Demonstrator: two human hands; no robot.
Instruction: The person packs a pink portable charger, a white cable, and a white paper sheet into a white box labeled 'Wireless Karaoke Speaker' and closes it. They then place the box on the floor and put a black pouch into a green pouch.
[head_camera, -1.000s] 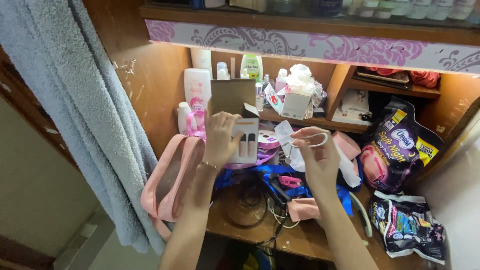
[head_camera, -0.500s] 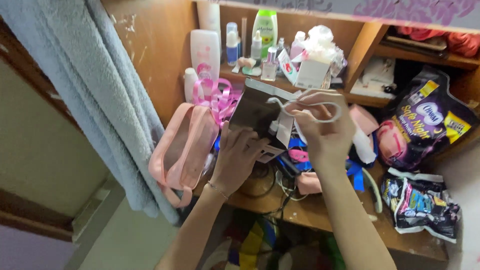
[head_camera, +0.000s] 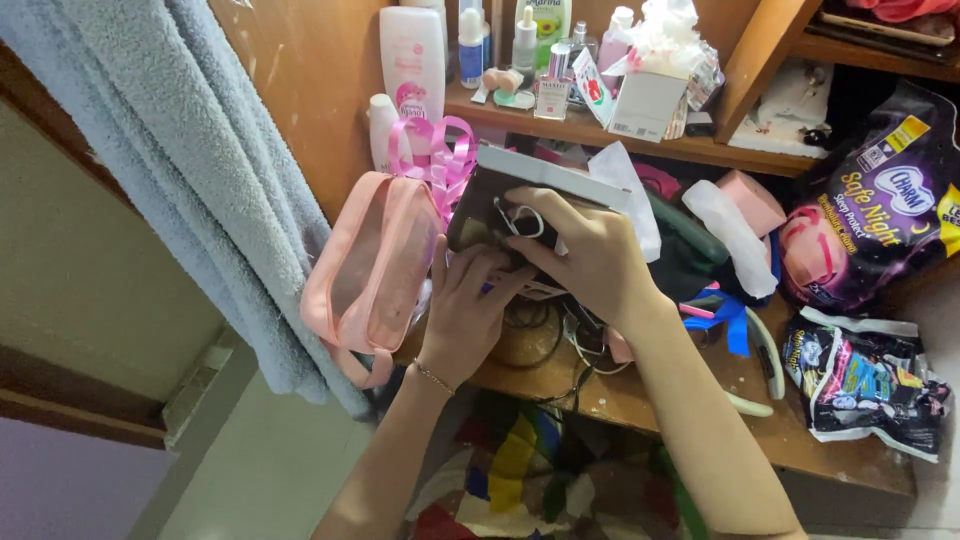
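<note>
Head view shows both hands at a small open cardboard box (head_camera: 520, 190), held over the cluttered wooden shelf (head_camera: 640, 400) just right of a pink clear-sided pouch (head_camera: 372, 270). Left hand (head_camera: 468, 310) supports the box from below, fingers curled closed against its underside. Right hand (head_camera: 585, 255) is over the box mouth, fingers pinched closed on a coiled white cable (head_camera: 520, 218) whose loop sits at or just inside the opening. Assessment: the cable appears partly entered into the box; it is not fully seated, and the white flap (head_camera: 550, 170) at the top stands open, so insertion and closing look outstanding. Both forearms rise from the bottom of the frame and converge at the box, the left wrist bent back, the right wrist angled inward over the left hand. A grey towel (head_camera: 180, 170) hangs at left; dark printed packets (head_camera: 865, 385) lie at right.
</note>
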